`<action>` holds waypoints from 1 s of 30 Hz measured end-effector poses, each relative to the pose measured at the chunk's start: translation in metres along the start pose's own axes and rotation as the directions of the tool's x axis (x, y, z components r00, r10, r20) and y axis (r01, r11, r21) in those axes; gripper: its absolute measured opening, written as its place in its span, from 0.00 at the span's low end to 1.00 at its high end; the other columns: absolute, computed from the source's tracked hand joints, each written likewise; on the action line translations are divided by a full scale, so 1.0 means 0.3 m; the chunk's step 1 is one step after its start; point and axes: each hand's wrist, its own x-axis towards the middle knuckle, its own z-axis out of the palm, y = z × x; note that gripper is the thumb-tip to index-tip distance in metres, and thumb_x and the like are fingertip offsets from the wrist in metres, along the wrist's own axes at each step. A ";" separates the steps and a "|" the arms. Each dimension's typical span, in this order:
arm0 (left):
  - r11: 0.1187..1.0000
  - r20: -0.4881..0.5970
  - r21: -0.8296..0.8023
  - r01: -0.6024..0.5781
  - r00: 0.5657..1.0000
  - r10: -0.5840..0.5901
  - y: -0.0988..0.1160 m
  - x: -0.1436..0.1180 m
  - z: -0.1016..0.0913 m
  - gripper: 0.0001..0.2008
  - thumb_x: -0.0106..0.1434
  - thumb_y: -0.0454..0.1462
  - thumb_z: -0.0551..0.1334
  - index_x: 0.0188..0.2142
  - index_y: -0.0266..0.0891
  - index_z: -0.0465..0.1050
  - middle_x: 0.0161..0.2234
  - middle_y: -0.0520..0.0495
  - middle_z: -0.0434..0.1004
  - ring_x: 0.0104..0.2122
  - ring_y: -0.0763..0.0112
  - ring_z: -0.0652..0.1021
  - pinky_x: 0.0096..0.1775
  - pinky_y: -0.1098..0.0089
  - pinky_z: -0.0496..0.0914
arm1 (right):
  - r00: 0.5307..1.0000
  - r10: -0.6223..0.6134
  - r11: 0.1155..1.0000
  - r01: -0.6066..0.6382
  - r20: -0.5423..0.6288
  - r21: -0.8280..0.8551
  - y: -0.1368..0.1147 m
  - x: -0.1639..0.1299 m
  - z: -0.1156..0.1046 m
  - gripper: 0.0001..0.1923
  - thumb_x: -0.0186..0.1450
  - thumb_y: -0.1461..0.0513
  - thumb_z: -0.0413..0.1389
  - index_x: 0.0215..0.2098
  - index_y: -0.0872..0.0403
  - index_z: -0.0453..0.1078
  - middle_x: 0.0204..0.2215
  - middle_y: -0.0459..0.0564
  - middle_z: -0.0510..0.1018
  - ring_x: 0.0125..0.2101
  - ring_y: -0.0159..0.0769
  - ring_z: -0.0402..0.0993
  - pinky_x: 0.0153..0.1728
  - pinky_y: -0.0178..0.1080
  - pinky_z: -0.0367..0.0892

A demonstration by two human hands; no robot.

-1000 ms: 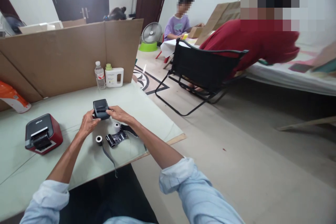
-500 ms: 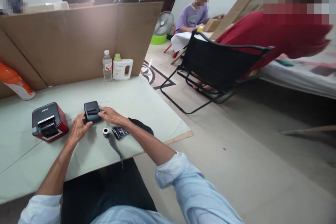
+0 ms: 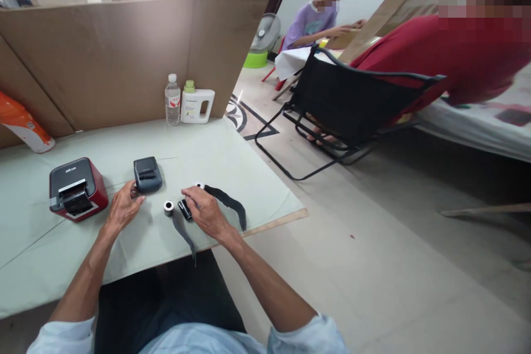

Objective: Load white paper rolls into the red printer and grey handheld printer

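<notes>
Right hand (image 3: 205, 211) pinches a small black ribbon roll (image 3: 185, 209) on the pale green bench (image 3: 215, 149); left hand (image 3: 123, 209) rests slack, touching the closed dark grey pocket printer (image 3: 147, 174). Ribbon lies unloaded.

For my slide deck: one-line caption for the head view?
Left hand beside a small dark printer, right hand on a black ribbon roll at a pale green table.

Soft, even indoor daylight, faint shadows, wide-angle bending at the edges, slight blur throughout.
</notes>
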 end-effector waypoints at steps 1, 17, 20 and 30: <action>1.000 0.002 0.005 0.003 1.000 -0.003 0.002 -0.001 -0.001 0.27 0.60 0.42 0.65 0.59 0.40 0.72 0.46 0.41 0.84 0.44 0.54 0.84 0.51 0.54 0.77 | 1.000 -0.014 1.000 0.014 0.009 -0.021 0.003 -0.017 0.001 0.17 0.75 0.64 0.49 0.55 0.53 0.77 0.47 0.58 0.82 0.50 0.45 0.79 0.56 0.49 0.74; 1.000 -0.010 0.020 -0.014 1.000 0.014 -0.017 0.011 0.000 0.31 0.60 0.48 0.64 0.61 0.39 0.69 0.43 0.42 0.84 0.41 0.55 0.83 0.45 0.58 0.78 | 0.997 0.026 0.999 -0.024 0.071 -0.030 -0.022 -0.161 0.118 0.28 0.76 0.65 0.47 0.73 0.52 0.61 0.71 0.60 0.64 0.72 0.48 0.60 0.70 0.55 0.63; 1.000 -0.012 0.027 -0.015 1.000 0.016 -0.026 0.018 0.001 0.32 0.60 0.48 0.63 0.61 0.38 0.69 0.43 0.42 0.83 0.41 0.55 0.83 0.45 0.58 0.78 | 0.999 0.036 0.999 -0.035 -0.040 0.035 -0.015 -0.154 0.097 0.25 0.76 0.65 0.47 0.70 0.53 0.66 0.68 0.62 0.69 0.68 0.47 0.66 0.68 0.53 0.66; 0.995 -0.061 -0.025 -0.098 0.994 0.096 -0.011 0.068 -0.041 0.25 0.62 0.47 0.63 0.56 0.41 0.74 0.53 0.38 0.76 0.42 0.59 0.82 0.39 0.60 0.79 | 0.969 0.065 0.989 -0.031 -0.238 0.144 -0.018 -0.108 0.002 0.18 0.76 0.63 0.47 0.54 0.52 0.77 0.47 0.58 0.82 0.49 0.44 0.80 0.53 0.48 0.76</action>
